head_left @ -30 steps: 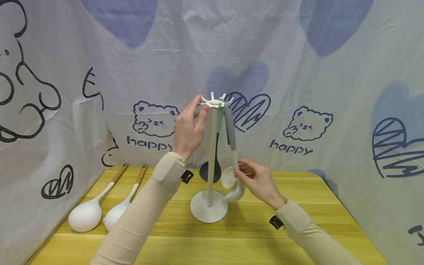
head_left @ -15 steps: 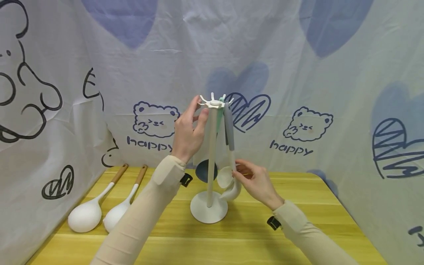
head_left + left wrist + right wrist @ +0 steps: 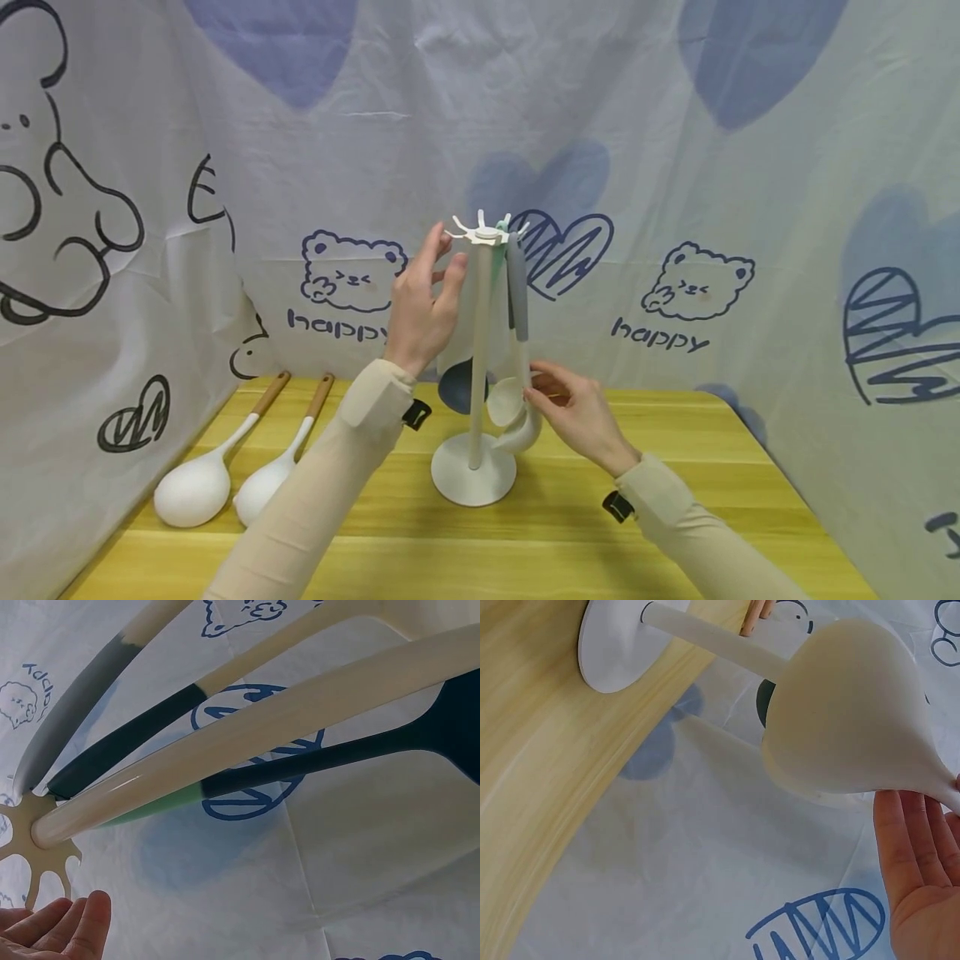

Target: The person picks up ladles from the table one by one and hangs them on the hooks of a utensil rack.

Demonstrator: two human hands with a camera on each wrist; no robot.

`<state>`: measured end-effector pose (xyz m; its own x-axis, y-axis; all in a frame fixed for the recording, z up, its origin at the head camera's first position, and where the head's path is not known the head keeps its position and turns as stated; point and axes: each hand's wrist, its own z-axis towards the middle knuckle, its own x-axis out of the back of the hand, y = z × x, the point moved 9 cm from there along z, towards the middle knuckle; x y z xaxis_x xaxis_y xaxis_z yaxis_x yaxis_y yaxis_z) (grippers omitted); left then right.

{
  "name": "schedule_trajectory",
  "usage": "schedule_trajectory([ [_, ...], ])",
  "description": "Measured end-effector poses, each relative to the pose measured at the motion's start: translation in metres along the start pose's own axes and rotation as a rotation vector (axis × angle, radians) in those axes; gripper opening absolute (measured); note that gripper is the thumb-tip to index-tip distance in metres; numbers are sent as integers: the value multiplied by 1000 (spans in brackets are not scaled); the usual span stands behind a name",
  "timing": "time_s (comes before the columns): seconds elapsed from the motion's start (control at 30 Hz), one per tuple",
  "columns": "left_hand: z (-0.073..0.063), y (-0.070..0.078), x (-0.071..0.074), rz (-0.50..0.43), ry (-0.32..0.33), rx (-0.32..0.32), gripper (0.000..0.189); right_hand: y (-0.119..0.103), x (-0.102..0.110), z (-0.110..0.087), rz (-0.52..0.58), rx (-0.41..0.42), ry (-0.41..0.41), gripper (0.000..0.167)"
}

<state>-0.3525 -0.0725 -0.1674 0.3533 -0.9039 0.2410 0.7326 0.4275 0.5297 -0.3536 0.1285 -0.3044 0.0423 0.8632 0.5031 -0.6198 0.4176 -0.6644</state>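
A white utensil stand [image 3: 480, 350] with a ring of hooks [image 3: 486, 234] on top stands on the table. From its right side hangs a white ladle [image 3: 522, 429] with a grey handle [image 3: 518, 292]. My right hand [image 3: 583, 417] pinches its neck; in the right wrist view the fingers lie along the neck below the ladle's bowl [image 3: 840, 712]. Behind hang a cream utensil [image 3: 505, 402] with a dark handle [image 3: 127, 742] and a navy ladle [image 3: 454, 387] with a green handle [image 3: 157, 806]. My left hand [image 3: 422, 312] is beside the left hooks, fingers loosely bent, holding nothing.
Two white ladles with wooden handles, an outer ladle [image 3: 192, 490] and an inner ladle [image 3: 262, 490], lie at the left, the inner one partly behind the left sleeve. A printed cloth [image 3: 525, 100] hangs behind and beside the wooden table [image 3: 600, 542].
The hanging utensils have shifted left around the stand, with my right hand following at the ladle's neck. My left hand has drawn slightly left, away from the hooks.
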Motion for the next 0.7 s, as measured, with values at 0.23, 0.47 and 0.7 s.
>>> schedule_trajectory([
  [0.23,-7,-9,4,10,-11,32,54,0,4,0,-2,2,16,34],
  [0.47,-16,-23,8,34,-25,58,53,1,8,1,-30,9,28,32],
  [0.7,-28,-42,15,72,-50,89,49,1,10,1,-56,12,39,29],
])
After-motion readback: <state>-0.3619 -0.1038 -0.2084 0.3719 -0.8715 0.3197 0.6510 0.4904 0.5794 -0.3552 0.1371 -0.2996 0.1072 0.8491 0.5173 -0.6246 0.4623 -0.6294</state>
